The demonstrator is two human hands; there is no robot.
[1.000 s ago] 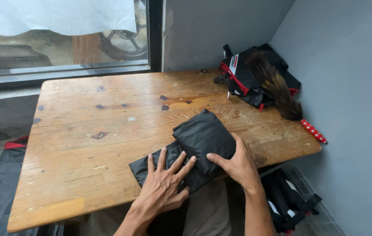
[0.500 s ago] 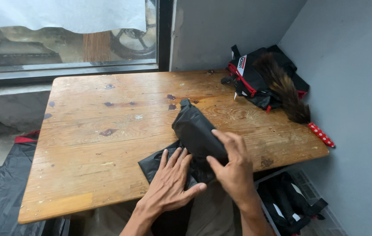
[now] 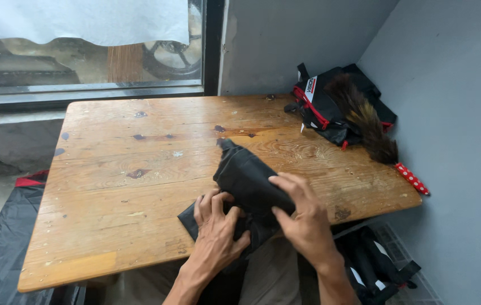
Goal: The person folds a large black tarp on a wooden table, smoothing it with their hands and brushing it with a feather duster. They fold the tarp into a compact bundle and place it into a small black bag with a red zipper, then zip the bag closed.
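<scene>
We gripped a folded black cloth (image 3: pixel 246 175) at the table's (image 3: pixel 110 169) near edge: left hand (image 3: pixel 216 226) fingers curled into it, right hand (image 3: pixel 300 212) fingers clasped over it.

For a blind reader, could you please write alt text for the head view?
Two bare hands, left hand and right hand, grip a folded black cloth garment at the near edge of a worn wooden table, with a black-and-red bag at its far corner.
</scene>
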